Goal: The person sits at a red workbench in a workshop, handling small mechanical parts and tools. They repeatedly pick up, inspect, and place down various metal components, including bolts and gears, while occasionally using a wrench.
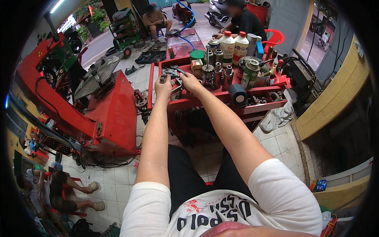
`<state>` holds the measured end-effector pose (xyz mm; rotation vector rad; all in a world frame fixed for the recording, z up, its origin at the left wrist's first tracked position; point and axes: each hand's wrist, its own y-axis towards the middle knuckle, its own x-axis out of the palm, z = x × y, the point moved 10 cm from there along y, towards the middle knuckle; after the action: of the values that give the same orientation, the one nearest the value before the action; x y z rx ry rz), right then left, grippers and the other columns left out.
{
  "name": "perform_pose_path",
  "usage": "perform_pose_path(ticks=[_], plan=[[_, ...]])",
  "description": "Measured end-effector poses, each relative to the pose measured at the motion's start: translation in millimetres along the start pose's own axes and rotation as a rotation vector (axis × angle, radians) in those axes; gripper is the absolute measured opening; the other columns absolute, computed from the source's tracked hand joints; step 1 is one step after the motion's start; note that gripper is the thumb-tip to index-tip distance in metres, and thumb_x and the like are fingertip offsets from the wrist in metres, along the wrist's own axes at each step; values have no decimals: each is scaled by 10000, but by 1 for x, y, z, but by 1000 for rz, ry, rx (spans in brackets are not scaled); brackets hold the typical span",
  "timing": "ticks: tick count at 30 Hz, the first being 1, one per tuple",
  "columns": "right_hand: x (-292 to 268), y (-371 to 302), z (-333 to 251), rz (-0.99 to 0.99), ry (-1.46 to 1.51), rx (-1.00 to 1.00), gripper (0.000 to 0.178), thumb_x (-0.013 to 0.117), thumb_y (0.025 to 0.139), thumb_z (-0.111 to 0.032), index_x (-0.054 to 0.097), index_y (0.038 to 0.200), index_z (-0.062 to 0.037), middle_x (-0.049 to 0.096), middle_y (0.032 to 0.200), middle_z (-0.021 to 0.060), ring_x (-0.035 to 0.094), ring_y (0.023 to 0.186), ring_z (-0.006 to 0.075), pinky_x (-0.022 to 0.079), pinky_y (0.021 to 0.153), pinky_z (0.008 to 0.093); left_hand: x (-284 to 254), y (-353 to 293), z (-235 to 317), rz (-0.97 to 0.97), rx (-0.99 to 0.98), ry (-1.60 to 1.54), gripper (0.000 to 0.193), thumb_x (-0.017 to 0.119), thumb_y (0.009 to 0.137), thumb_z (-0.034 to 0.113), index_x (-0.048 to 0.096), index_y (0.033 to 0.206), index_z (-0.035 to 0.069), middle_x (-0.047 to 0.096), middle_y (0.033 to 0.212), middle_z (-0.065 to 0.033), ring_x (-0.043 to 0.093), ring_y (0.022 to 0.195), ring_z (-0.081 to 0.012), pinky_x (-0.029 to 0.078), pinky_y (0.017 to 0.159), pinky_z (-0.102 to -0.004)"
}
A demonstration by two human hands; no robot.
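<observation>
Both my arms reach forward over a red tool cart point(185, 103). My left hand point(163, 87) is closed round a grey metal piece point(162, 79) with a rounded end, above the cart's left part. Close beside it, my right hand point(190, 83) grips a dark, slim metal tool point(178, 70) pointing up and left. The two tools come close together; whether they touch is too small to tell. More metal tools point(170, 72) lie just past my fingers. To the right of my right hand stand several upright steel sockets point(218, 73) and a toothed sprocket point(208, 71).
White bottles with red caps point(227, 49), a green and white spray can point(250, 74) and a black-capped can point(238, 94) crowd the cart's right side. A large red machine point(114, 114) stands left. People sit ahead point(246, 23) and at lower left point(63, 189); a blue hose point(189, 23) hangs ahead.
</observation>
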<state>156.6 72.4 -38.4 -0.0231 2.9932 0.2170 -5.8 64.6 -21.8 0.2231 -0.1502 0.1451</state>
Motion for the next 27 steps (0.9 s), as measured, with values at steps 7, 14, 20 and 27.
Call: perform_pose_path(ticks=[7,14,20,27], plan=[[-2,3,6,12,-23,-18,289,447,1094,-307,605,1142,-71,486,595,-17,436,448,112,366,400,299,3,-3,4,-4,35,20,75,655,997,100,648,962,33,630,713,-9,560,593,-101,429,558,-273],[2,-3,4,-45,28,37,282,457,1090,-320,596,1120,-77,488,603,-15,449,464,114,386,405,298,2,-2,0,3,13,15,88,673,990,119,655,974,35,625,714,-1,556,593,-96,424,550,-267],[-1,-12,-20,11,42,-47,261,479,1087,-312,588,1115,-77,485,613,-17,447,459,107,387,406,287,3,7,-14,-67,-53,-42,141,787,926,183,689,917,82,591,689,48,486,545,-65,356,491,-256],[3,-11,-13,-78,150,-6,298,484,1088,-342,605,1076,-71,481,598,-27,443,447,100,381,399,289,7,2,-10,-118,-23,-117,110,808,900,121,704,920,93,591,715,66,470,569,-45,345,508,-250]])
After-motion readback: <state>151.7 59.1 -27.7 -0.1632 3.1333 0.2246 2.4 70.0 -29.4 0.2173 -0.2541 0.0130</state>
